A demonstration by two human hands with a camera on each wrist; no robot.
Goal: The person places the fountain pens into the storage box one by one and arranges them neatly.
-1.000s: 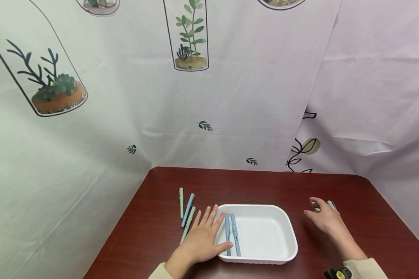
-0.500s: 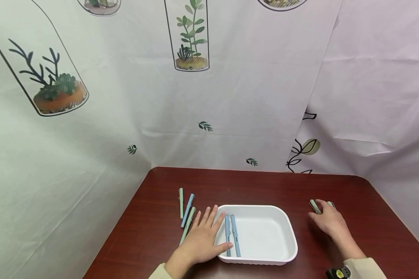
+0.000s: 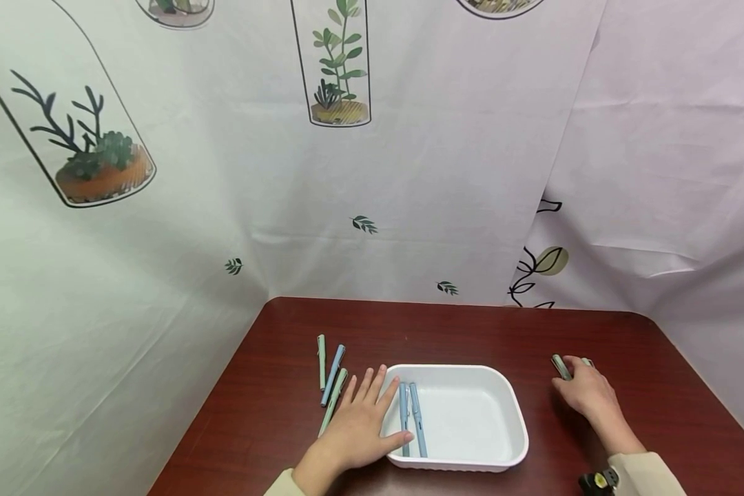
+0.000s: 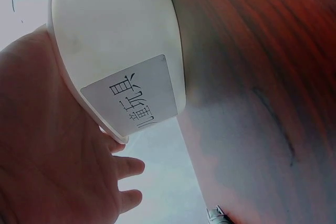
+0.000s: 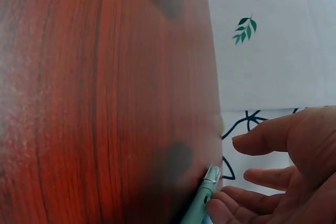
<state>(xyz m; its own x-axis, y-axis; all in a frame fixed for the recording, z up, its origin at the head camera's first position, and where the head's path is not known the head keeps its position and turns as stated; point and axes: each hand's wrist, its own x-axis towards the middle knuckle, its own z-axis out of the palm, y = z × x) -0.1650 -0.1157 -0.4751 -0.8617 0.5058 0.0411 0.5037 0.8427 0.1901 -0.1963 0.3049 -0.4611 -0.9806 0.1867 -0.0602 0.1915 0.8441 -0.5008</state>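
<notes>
My left hand [image 3: 358, 421] spreads its fingers over the left side of a white plastic tray [image 3: 471, 463], its thumb reaching over the rim. Two blue pens [image 3: 418, 420] lie side by side inside, near that thumb. In the left wrist view my palm [image 4: 52, 135] is against the tray's labelled outer wall [image 4: 113, 30]. At the right, my right hand [image 3: 585, 391] is low over the table by a green pen [image 3: 561, 367]. Its lower fingertips [image 5: 223, 208] appear to touch the green pen, while the thumb stands apart. A second pen end [image 3: 587, 362] shows behind the hand, mostly hidden.
Left of the tray lie a light green pen [image 3: 322, 362], a blue pen [image 3: 333, 375] and another green pen [image 3: 333, 401], close to my left fingers. The dark red table [image 3: 471, 331] ends at a patterned cloth [image 3: 421, 207] behind it.
My right hand has come down to the pens at the right, then shifted slightly rightward, and the green pen there now shows more clearly. The left hand and tray stay put.
</notes>
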